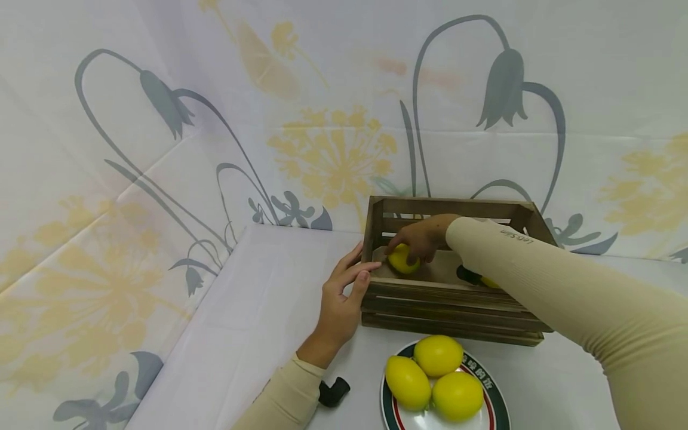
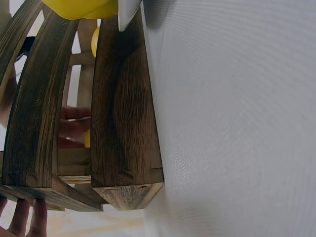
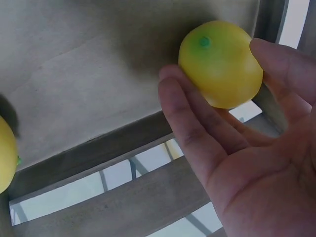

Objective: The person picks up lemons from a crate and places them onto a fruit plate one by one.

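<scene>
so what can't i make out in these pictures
Head: most of the second lemon in the crate, hidden by the right sleeve; the plate's near rim, cut off by the bottom edge; what the black piece is, partly covered by the left sleeve.
Left wrist: most of the left hand, cut off by the lower left corner.
Right wrist: part of that second lemon, cut off by the left edge.

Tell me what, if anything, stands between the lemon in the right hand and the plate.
The crate's near wall does: the lemon sits inside it, and the plate lies outside, in front. Nothing visible separates the right hand from the lemon.
</scene>
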Action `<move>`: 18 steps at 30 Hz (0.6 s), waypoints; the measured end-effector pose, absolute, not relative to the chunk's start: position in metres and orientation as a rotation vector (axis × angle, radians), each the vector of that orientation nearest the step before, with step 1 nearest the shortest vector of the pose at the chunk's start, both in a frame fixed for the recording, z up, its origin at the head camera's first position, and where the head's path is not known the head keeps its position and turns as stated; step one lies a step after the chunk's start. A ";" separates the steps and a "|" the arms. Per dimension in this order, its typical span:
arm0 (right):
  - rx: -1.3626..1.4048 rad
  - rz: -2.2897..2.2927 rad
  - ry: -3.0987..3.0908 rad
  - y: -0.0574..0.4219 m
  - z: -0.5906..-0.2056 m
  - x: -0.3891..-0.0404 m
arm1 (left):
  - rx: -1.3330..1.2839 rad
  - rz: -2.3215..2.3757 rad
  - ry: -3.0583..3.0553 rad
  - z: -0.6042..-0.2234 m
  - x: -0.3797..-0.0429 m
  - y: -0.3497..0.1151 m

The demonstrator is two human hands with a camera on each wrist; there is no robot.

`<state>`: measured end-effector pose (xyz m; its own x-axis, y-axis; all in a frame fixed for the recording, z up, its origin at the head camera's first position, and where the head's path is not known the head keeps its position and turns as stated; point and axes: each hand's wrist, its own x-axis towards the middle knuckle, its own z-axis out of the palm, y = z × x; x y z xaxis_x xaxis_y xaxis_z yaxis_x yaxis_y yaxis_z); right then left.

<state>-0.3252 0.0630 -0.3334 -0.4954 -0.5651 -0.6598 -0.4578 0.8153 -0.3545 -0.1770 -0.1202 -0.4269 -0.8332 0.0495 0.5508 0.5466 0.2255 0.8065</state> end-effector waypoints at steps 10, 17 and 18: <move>-0.766 -0.188 2.207 0.060 -0.339 -0.328 | -0.561 -1.634 -2.082 -0.428 -0.178 -0.121; -0.729 -0.253 2.211 0.060 -0.344 -0.331 | -0.584 -1.627 -2.065 -0.428 -0.178 -0.121; -0.722 -0.265 2.211 0.060 -0.345 -0.331 | -0.585 -1.630 -2.064 -0.429 -0.179 -0.121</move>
<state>-0.3309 0.0601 -0.3449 -0.5344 -0.5757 -0.6189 -0.4131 0.8167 -0.4029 -0.1786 -0.1207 -0.4285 -0.8121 0.0545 0.5810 0.5778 0.2148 0.7874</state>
